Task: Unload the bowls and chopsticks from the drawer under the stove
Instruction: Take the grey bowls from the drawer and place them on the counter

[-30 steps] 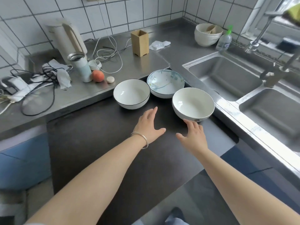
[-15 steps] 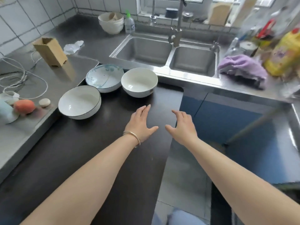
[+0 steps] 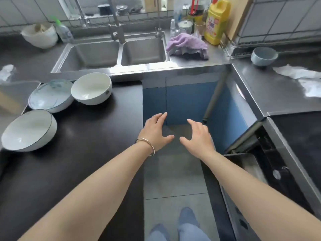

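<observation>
Three bowls stand on the black counter (image 3: 86,162) at my left: a dark-rimmed white bowl (image 3: 28,130), a blue-patterned bowl (image 3: 50,95) and a plain white bowl (image 3: 92,88). My left hand (image 3: 155,130), a bangle on its wrist, and my right hand (image 3: 198,136) hover side by side over the floor gap, both empty with fingers spread. At the right, below the stove top (image 3: 298,136), a pulled-out drawer (image 3: 257,164) shows only its dark edge; its contents are hidden. No chopsticks are visible.
A double steel sink (image 3: 114,54) lies ahead, with a purple cloth (image 3: 187,45) and a yellow bottle (image 3: 217,21) to its right. A small blue bowl (image 3: 264,56) and crumpled paper (image 3: 298,73) sit on the right counter. Blue cabinet fronts (image 3: 184,101) face me.
My view has swung to the right, from the left counter past the sink toward the stove side. Both hands have drifted right, away from the three bowls, and stay empty.
</observation>
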